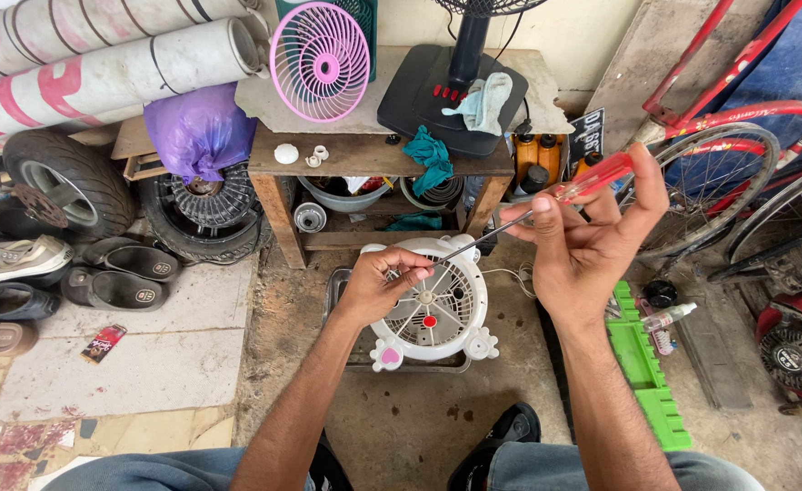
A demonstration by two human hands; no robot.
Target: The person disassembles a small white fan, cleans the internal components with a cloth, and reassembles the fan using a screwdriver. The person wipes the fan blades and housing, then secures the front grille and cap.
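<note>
My right hand [592, 241] grips a screwdriver with a clear red handle [596, 177], raised above the floor; its metal shaft slants down to the left. My left hand [384, 284] pinches the shaft's tip with fingers closed, just above a small white fan [437, 309] lying face up on the floor. The fan has a white grille, a red centre spot and pink heart-shaped feet. It rests on a metal tray [337, 286].
A wooden table [355, 156] behind holds a pink fan grille [320, 61] and a black fan base [437, 95] with rags. Tyres [69, 182] and sandals lie left. A red bicycle [737, 136] stands right, a green tray [642, 359] beside my right arm.
</note>
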